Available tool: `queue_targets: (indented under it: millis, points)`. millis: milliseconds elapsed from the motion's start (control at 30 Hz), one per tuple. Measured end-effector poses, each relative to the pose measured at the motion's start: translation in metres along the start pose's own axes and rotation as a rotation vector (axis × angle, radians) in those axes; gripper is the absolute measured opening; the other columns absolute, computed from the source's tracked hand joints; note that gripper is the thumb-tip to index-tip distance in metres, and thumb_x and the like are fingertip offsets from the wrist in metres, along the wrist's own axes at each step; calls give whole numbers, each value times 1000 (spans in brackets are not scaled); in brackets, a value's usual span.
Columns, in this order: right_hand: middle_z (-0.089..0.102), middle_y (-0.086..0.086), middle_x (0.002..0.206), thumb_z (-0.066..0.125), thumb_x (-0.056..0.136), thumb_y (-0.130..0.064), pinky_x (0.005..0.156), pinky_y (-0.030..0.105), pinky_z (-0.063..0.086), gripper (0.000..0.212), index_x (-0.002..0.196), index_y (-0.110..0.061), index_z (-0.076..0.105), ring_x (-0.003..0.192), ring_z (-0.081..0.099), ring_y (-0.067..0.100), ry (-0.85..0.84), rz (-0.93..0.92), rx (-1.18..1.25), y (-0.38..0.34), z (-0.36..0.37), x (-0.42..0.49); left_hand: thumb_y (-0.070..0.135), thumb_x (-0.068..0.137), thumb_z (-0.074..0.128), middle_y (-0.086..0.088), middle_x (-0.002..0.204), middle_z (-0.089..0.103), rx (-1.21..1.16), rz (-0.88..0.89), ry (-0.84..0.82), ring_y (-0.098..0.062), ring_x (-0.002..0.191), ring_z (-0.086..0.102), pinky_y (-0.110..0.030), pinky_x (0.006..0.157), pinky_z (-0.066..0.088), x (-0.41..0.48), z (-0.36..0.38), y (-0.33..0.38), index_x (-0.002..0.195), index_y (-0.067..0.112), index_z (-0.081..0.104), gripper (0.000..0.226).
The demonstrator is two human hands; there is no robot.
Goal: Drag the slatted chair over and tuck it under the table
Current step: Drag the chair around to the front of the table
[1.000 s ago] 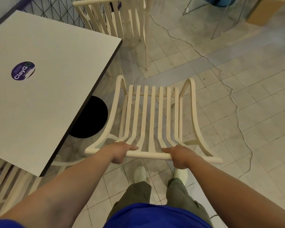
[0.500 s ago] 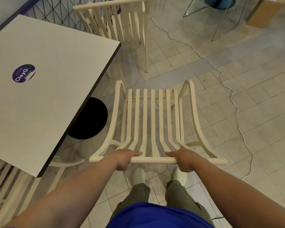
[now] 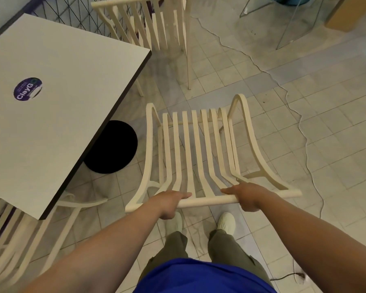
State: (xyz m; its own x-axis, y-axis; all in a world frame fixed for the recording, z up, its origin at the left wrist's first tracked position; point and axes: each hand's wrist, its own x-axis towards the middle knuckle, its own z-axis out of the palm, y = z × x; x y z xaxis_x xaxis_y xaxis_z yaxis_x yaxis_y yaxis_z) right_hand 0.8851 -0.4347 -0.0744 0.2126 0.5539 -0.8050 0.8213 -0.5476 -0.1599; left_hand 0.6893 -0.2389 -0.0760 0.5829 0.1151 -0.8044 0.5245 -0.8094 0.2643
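The cream slatted wooden chair [image 3: 199, 153] is gripped at its top rail by both hands, left hand [image 3: 170, 203] and right hand [image 3: 246, 196], right of the white square table [image 3: 57, 98].

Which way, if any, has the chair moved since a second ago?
Yes. Against the black base under the table, the chair has pivoted: its back rail swung right, away from the table, while the seat front turned slightly toward it.

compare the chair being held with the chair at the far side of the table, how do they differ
The held chair stands on open tiles right of the table, both hands, left hand and right hand, gripping its top rail; the far chair is untouched by the table's far edge. We see the held chair from behind and the far chair from the front. Both are cream and slatted.
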Motion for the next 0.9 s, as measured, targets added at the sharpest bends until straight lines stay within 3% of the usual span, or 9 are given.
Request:
queue_targets:
  millis: [167,367,500,667,900]
  points:
    - [53,1,138,63,88,-3,97,34,50,84,152,-44,27,112,59,22,2,-13,-12,16,-4,-2,-6,87,58,-3,129,53,-7,-14,3,-24,103,57,-39,90,53,6,1,16,155,47,20,94]
    - [57,2,129,63,88,-2,93,33,52,82,151,-43,29,104,61,21,5,-59,-9,22,-5,-2,-5,88,54,0,122,52,-36,-55,44,-19,93,52,-33,82,51,6,4,22,153,50,23,91]
    - [58,3,129,61,90,-3,96,35,50,76,151,-39,32,107,60,22,5,-100,-16,24,-6,-2,2,88,58,3,118,53,-45,-88,75,-17,92,55,-37,86,54,9,9,20,150,56,27,88]
    - [57,2,133,62,91,-10,98,36,46,68,148,-38,39,110,58,22,18,-112,22,32,-10,-5,6,92,58,4,119,58,-63,-122,127,-14,88,57,-32,82,52,9,13,20,146,60,30,82]
    - [52,2,137,60,89,-6,96,34,47,82,153,-43,25,113,57,21,-22,-35,-3,42,-10,-12,-1,92,54,3,119,57,-51,-87,121,-17,91,57,-36,82,53,8,11,16,147,58,30,84]
